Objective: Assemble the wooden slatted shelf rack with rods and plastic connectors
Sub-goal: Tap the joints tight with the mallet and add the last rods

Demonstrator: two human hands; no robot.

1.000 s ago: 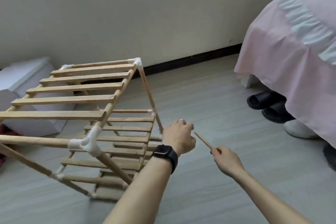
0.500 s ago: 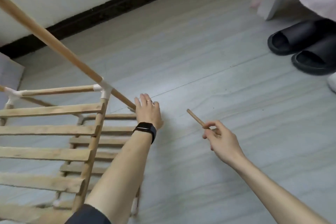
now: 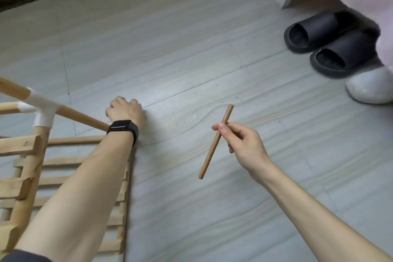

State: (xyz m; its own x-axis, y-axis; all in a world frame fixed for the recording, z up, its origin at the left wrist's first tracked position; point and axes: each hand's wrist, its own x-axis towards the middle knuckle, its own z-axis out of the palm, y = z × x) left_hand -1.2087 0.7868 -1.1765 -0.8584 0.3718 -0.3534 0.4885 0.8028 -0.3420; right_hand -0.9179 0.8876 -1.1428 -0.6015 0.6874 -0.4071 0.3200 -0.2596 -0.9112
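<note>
Wooden short rod, pinched in the right hand, wants squaring up first — then a straight push leftward toward the long rod whose end the left hand grips.

The pale wooden slatted shelf rack sat at the left, a white plastic three-way connector joining its corner post to a long slanting round rod. A short round wooden rod hung tilted, apart from the rack, pinched in the right grip.
</note>
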